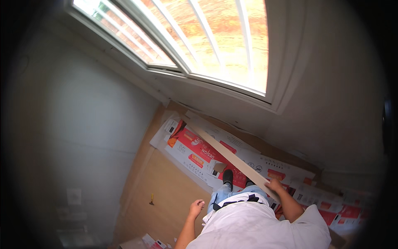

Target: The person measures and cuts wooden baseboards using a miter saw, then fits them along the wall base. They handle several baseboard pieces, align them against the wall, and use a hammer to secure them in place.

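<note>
My right hand [274,185] is wrapped round the near end of a long, narrow, pale board [232,157]. The board slants away to the far left, and its far end is over the printed cardboard [195,141] by the wall under the window. My left hand [197,206] is held out at my left side, away from the board, its fingers curled together. Whether anything small is inside those fingers is hidden. Just ahead of me, next to my dark shoe [227,176], a small brownish piece [219,167] lies on the cardboard.
A window [207,41] with white bars is set in the wall ahead. The tan floor [174,182] stretches to the left, with a small yellow-handled tool [151,200] on it. A pale wall [91,124] rises at left. More flattened red-and-white cardboard [344,211] is on the right.
</note>
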A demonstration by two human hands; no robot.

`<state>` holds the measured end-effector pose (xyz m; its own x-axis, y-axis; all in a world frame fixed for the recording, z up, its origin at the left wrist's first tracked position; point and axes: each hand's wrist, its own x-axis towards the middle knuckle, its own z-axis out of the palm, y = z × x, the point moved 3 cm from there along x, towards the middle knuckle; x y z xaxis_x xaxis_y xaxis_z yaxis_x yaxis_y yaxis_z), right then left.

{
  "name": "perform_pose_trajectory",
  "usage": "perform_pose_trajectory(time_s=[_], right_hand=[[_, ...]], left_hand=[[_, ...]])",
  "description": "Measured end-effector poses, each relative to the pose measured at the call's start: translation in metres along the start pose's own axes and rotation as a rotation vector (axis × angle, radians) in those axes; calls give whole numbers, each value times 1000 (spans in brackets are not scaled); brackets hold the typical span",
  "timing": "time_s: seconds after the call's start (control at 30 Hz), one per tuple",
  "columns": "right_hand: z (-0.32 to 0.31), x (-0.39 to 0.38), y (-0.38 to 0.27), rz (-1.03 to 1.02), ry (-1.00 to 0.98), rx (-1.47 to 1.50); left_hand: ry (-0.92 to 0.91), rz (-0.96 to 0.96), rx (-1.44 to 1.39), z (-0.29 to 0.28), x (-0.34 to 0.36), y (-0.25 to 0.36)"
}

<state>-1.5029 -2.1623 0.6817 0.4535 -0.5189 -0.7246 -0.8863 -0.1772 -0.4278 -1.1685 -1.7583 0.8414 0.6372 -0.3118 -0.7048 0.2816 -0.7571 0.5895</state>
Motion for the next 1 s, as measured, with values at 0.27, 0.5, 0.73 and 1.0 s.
perform_pose_trajectory(time_s=[0.27, 0.5, 0.73, 1.0], right_hand=[[-85, -68, -114, -111, 70, -44], [-131, -147, -219, -187, 163, -136], [-128, -259, -250, -138, 67, -42], [-82, -285, -257, -89, 14, 8]], left_hand=[[60, -133, -170, 40, -51, -83], [21, 132, -227, 63, 20, -19], [-308, 35, -842, 81, 54, 101], [-408, 80, -1302, 40, 43, 106]])
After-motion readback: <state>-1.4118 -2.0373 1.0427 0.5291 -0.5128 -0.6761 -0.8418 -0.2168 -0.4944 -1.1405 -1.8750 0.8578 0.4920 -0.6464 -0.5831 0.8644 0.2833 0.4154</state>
